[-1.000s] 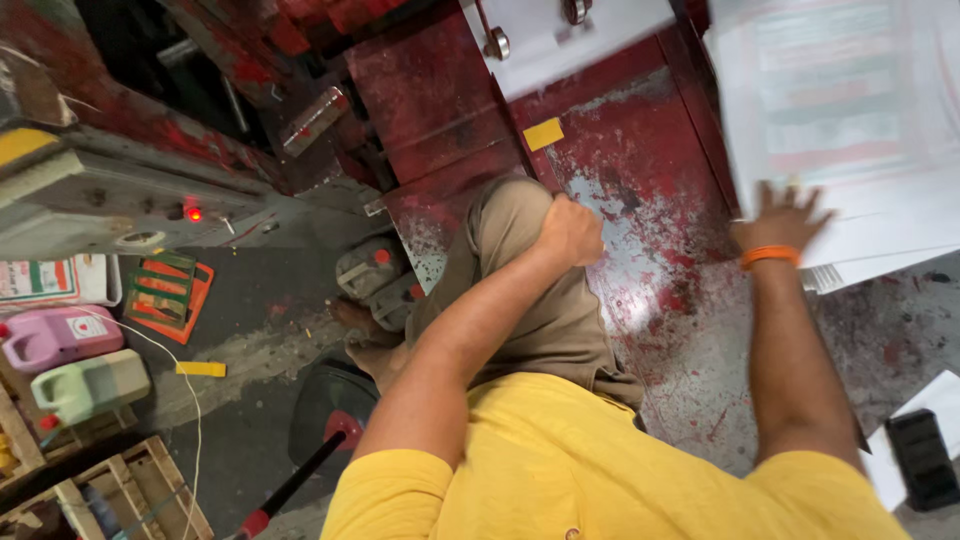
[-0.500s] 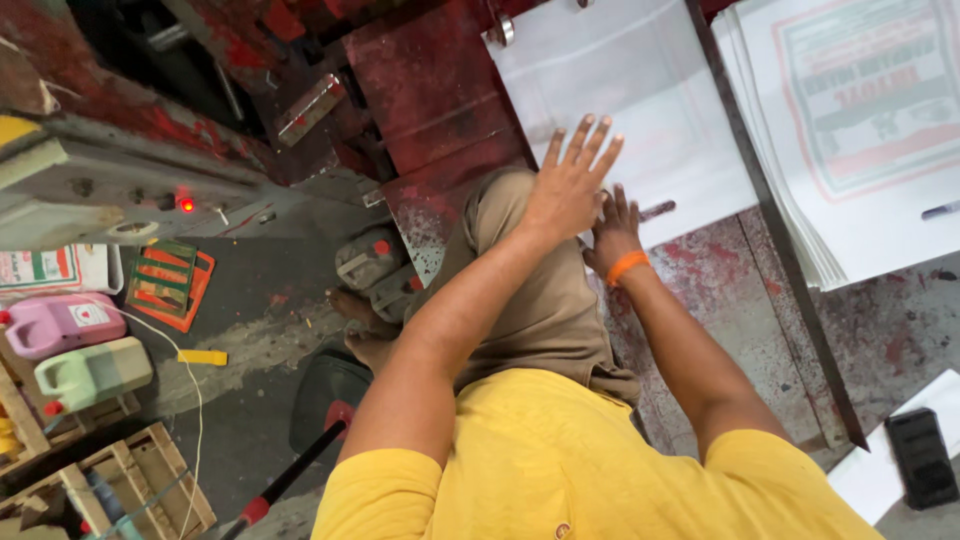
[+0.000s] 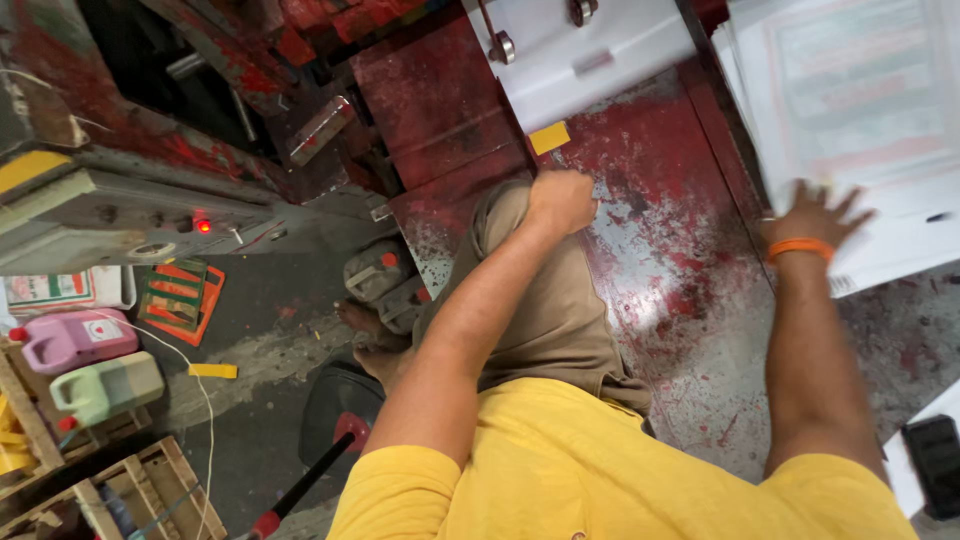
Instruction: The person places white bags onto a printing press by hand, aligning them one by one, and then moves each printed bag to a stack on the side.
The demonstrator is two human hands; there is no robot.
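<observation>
My left hand (image 3: pixel 562 200) is closed in a fist with nothing in it, resting at the edge of the red-stained metal table (image 3: pixel 660 240), above my knee in khaki trousers. My right hand (image 3: pixel 815 215), with an orange wristband, lies with fingers spread on the near edge of a stack of printed sheets (image 3: pixel 850 100) at the right. It is blurred. A blank white sheet (image 3: pixel 590 55) lies at the table's far side under two metal clips.
A small yellow tag (image 3: pixel 549 137) sits on the table near my left fist. A black phone (image 3: pixel 935 450) lies at the lower right. On the floor to the left are a machine with a red lamp (image 3: pixel 204 226), pink and green jugs (image 3: pixel 70 340), wooden crates (image 3: pixel 120 495) and a black stool (image 3: pixel 335 410).
Both hands were together on the white sheet half a second ago. My left hand has drawn back into a fist and my right hand has swung right onto the printed stack.
</observation>
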